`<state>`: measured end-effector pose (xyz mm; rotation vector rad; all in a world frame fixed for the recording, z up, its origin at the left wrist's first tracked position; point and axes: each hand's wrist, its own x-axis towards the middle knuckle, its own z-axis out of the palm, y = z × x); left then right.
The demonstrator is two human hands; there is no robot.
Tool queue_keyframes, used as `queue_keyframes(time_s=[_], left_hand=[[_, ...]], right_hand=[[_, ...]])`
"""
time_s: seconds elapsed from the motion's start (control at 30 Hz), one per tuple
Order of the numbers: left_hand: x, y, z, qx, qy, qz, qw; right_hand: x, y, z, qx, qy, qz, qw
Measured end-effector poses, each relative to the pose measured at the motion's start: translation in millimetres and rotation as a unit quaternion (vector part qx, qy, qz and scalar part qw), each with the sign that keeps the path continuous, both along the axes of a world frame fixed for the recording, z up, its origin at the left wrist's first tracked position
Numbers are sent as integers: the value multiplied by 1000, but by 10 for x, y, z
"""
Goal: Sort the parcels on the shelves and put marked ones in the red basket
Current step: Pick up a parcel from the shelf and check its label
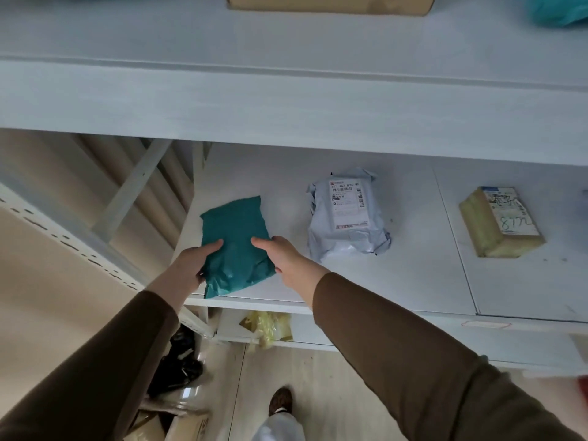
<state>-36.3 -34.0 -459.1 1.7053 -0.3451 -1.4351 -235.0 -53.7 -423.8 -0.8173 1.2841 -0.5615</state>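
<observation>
A teal plastic parcel point(237, 240) lies at the front left of the middle shelf point(413, 281), its near corner over the edge. My left hand point(191, 262) grips its left side, thumb on top. My right hand point(283, 256) holds its right side, thumb resting on top. To the right lies a grey-white bag parcel point(346, 218) with a printed label facing up. Further right sits a tape-wrapped box parcel point(499, 222) with handwritten green digits on its label. A sliver of red point(583, 386) shows at the right edge; I cannot tell what it is.
The upper shelf point(286, 97) overhangs, carrying a cardboard box point(327, 4) and a teal bag point(556, 11). A yellow-wrapped parcel point(270, 329) sits on the lower shelf. Black bags point(178, 364) and cardboard boxes point(178, 421) lie on the floor at left, near my shoe point(280, 401).
</observation>
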Motion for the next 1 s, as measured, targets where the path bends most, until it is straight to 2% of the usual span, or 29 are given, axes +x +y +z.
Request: queue_keyframes(time_s=[0.17,0.33,0.57,0.7,0.87,1.0], left_hand=[[-346,319,444,-63,-4,-51,997],[-974,700,999,-158,13,-113,981],[-1749,1211,1500,-190,104,-241,946],[-2076,1435,1541,-168,78,-305,934],[-2224,1623,1500,-185,68,-316,928],[-2340,1677,1465,-261,21,-281,923]], right_hand=[[-466,296,294,-49,1,8,999],[-1218,740,745,11,-103,-43,994],[-2242,1405,1011,21,-135,-71,988],[-2536,1689,1034,-109,-72,-61,990],[-2678,1955,1132,-308,50,-24,950],[-2793,2034,1107,-353,105,-67,927]])
